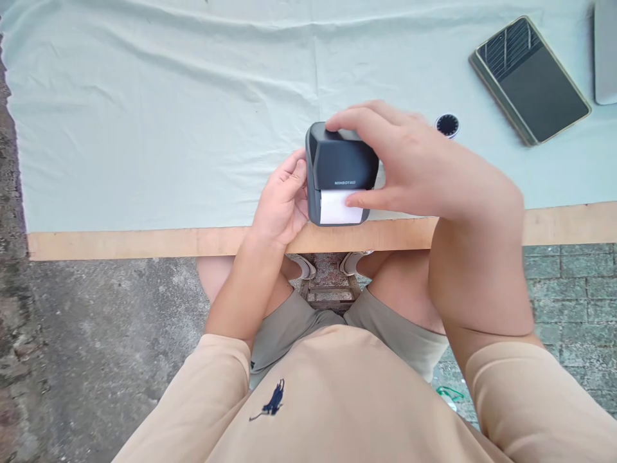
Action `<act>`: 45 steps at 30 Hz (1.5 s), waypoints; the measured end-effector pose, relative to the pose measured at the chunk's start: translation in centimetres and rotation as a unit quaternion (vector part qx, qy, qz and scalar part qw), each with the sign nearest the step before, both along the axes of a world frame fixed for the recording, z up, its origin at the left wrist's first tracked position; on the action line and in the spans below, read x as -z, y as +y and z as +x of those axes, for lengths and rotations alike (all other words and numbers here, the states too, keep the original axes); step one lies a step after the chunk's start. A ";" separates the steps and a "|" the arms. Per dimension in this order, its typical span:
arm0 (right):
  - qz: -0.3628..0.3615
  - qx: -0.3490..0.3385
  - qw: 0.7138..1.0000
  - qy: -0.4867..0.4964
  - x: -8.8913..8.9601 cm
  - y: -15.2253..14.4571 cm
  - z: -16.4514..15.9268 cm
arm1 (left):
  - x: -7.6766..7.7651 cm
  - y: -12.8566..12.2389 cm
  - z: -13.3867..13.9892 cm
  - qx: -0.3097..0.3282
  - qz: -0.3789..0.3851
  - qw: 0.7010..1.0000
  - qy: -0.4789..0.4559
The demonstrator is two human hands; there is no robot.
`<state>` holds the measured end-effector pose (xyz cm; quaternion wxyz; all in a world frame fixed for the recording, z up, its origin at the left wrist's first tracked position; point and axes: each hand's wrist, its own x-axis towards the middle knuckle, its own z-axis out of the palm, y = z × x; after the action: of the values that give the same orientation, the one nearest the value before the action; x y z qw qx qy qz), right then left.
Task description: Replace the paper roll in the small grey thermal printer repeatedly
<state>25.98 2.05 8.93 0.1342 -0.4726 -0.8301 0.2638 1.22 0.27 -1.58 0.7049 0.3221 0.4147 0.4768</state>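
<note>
A dark label printer (343, 164) with "NIIMBOT" on its front is held over the table's near edge. White label paper (332, 207) shows in the opening at its lower front. My left hand (284, 196) grips the printer's left side, with some fingers hidden behind it. From the right, my right hand (405, 157) spans the printer: fingertips rest on its top, and the thumb lies on the paper. Whether the thumb is pressing or pulling the paper, I cannot tell.
A pale cloth (168, 128) covers the table, leaving a wooden front edge (120, 244) bare. Right of my hands lie a small round black-and-silver object (447, 125), a smartphone (533, 80) and a partly cropped grey object (606, 51). My legs are under the table.
</note>
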 end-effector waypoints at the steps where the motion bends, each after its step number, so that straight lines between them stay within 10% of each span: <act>1: 0.004 -0.002 1.000 -0.001 -0.1 0.0 -0.2 | 0.0 0.0 0.0 -0.001 -0.002 1.000 -0.002; 7: 0.128 0.070 0.989 -0.013 -1.4 0.1 -0.5 | 0.3 0.3 0.0 -0.009 -0.009 1.000 -0.014; 12: 0.317 0.269 0.904 0.097 -0.9 -0.8 -1.5 | 0.4 0.4 -0.1 -0.010 -0.009 1.000 -0.021; 16: 0.202 0.149 0.968 -0.024 -1.3 -1.2 -3.0 | 0.2 0.4 0.0 -0.015 -0.017 0.999 -0.028; 21: 0.078 0.107 0.968 -0.215 -1.1 -0.5 -4.4 | -0.9 0.0 0.3 0.017 -0.011 0.999 -0.026; 29: 0.137 0.063 0.979 -0.138 1.6 0.9 -3.3 | -1.7 -0.2 0.3 0.039 -0.013 0.999 -0.029; 38: 0.082 0.064 0.954 -0.282 -1.9 0.7 -5.4 | -1.8 -0.1 0.3 0.051 -0.012 0.998 -0.026; 45: 0.094 0.046 0.981 -0.165 -3.3 0.5 -2.8 | -1.0 0.0 0.1 0.049 -0.007 0.998 -0.025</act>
<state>23.23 2.58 12.26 0.0511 -0.5323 -0.8395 0.0969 1.27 0.24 -0.54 0.7395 0.3255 0.3839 0.4469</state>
